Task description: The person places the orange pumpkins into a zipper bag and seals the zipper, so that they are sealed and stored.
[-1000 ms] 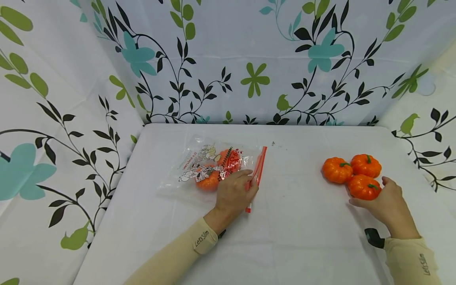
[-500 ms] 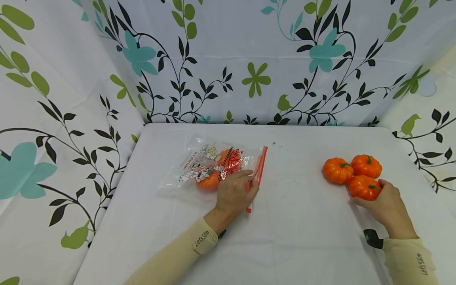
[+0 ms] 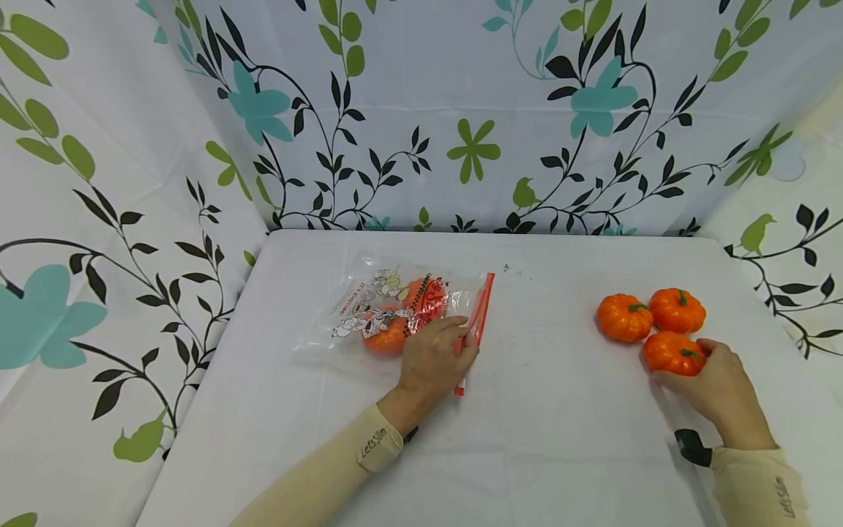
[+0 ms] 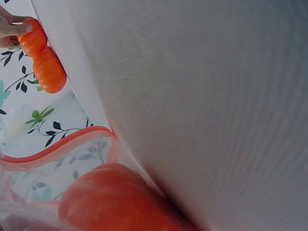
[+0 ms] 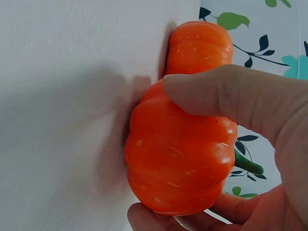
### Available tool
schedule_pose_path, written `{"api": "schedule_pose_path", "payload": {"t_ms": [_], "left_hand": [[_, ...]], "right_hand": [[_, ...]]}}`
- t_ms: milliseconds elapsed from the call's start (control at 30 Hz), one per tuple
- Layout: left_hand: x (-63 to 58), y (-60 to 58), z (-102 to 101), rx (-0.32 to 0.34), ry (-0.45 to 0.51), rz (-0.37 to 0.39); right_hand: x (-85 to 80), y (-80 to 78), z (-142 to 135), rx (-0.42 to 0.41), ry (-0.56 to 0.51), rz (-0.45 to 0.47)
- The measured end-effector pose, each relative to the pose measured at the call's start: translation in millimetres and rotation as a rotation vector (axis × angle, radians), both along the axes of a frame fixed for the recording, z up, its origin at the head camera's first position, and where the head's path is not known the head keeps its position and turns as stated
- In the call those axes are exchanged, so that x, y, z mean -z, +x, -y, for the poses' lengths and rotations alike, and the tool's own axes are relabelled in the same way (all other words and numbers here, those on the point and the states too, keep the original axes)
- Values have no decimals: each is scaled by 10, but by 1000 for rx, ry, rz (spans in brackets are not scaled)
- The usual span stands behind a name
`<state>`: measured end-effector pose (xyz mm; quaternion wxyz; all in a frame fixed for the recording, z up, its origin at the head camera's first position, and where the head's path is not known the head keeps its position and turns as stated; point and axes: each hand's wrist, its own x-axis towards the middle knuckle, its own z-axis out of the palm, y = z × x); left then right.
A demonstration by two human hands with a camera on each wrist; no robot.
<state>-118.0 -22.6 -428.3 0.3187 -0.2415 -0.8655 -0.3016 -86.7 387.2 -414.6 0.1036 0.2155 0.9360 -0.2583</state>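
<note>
A clear zip bag [image 3: 349, 293] with a red zipper edge and printed cartoon figures lies on the left half of the table. Orange pumpkins [image 3: 385, 338] show inside it. My left hand [image 3: 431, 359] holds the bag near its zipper edge; the fingertips are partly hidden by the plastic. In the left wrist view the red zipper [image 4: 62, 144] gapes. On the right, my right hand [image 3: 721, 388] grips a small orange pumpkin [image 5: 178, 154] with a green stem, thumb on one side and fingers on the other. Two similar pumpkins, the left one [image 3: 624, 318] and the back one [image 3: 678, 310], sit beside it.
The white table [image 3: 540, 439] stretches between the bag and the loose pumpkins. Behind it hangs a curtain [image 3: 395, 88] printed with leaves and flowers, and patterned cloth also borders both sides.
My right hand has closed its fingers round the nearest pumpkin, which has shifted slightly toward me, away from the other two. The left hand and the bag have stayed put.
</note>
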Motion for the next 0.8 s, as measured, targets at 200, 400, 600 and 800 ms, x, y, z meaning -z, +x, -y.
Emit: {"api": "schedule_pose_path", "payload": {"t_ms": [200,400,600,800], "left_hand": [[-3,2,-1,-4,3,-10],[-5,8,-2,-1,12,-11],[6,6,-7,-4,3,-11],[0,7,-8,-6,5,-4]], "right_hand": [[-57,49,17,7,-26,-17],[-122,88,29,-45,-38,-25],[-163,88,66,-153,-124,62],[-149,100,214,-256,-211,44]]}}
